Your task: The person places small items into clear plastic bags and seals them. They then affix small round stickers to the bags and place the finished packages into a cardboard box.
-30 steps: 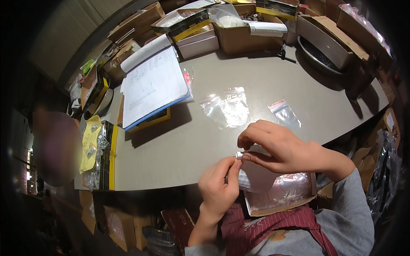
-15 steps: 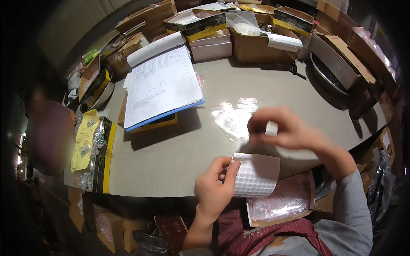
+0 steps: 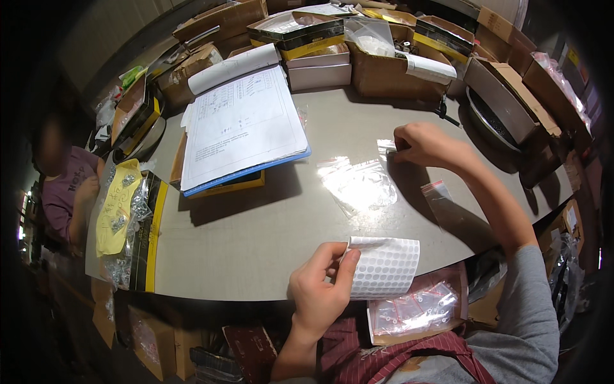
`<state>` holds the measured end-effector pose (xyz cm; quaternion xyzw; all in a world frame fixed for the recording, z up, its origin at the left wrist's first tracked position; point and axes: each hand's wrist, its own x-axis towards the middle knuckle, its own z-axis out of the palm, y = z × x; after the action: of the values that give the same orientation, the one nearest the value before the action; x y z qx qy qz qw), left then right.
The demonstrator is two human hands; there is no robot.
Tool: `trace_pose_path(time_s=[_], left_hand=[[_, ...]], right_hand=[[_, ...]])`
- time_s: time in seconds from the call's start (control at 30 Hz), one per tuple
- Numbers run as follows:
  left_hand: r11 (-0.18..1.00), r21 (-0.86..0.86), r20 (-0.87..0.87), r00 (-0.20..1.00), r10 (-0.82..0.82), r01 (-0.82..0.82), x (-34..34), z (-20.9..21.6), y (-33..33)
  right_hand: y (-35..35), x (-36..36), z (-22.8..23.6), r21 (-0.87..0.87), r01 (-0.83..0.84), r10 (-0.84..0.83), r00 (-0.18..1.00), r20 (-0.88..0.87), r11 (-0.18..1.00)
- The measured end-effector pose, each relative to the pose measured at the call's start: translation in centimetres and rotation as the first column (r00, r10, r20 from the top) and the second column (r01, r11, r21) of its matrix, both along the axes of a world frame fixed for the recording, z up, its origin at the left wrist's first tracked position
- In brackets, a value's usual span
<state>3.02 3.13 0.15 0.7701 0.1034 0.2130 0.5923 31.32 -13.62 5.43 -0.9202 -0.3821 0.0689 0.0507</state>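
Sheet (image 3: 387,272), white w/ rows of grey dots, was in my L hand (image 3: 320,281), by the near edge of the desk (image 3: 249,246). L thumb & fingers were clamped on its upper L corner; the top edge curled over a bit, & the rest stuck out to the R, dots up. Just past its lower edge, in front of my apron (image 3: 409,358), was the lap box (image 3: 376,338), w/ shiny clear packs (image 3: 419,308) & small white bits showing in it.

My R hand (image 3: 428,144) was out over the desk, up & R of the sheet, well apart from it. Thumb & fingertips were right by the edge of a small bag (image 3: 385,148); couldn't tell if they'd closed on it. Just nearer me lay the bag pile (image 3: 358,189), clear, overlapping, w/ strong glare. A red-strip bag (image 3: 432,187) lay on its own R of the pile, partly in my arm's shadow.

L of the bags was a clipboard (image 3: 246,128) w/ papers, top pages rolled back, a yellow-edged box (image 3: 246,180) showing under it. Far L: black/yellow box (image 3: 152,240) w/ a yellow note (image 3: 118,211) & clear bags of metal pcs beside it. Co-worker (image 3: 67,192) was past that end. Back of desk: brown box (image 3: 380,77) next to a white box (image 3: 318,78), etc.
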Motion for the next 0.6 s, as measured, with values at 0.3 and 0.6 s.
trace_pose_path(time_s=[0.3,0.6], left_hand=[[1.000,-0.012,0.017,1.000,-0.003,0.004,-0.1,-0.4,0.2],[0.994,-0.091,0.095,0.993,0.067,-0.058,-0.7,-0.8,-0.3]], right_hand=[[2.4,-4.4,0.6,0.274,-0.256,0.342,0.877,-0.338,0.927],[-0.1,-1.8,-1.3,0.185,-0.220,0.186,0.965,0.183,0.958]])
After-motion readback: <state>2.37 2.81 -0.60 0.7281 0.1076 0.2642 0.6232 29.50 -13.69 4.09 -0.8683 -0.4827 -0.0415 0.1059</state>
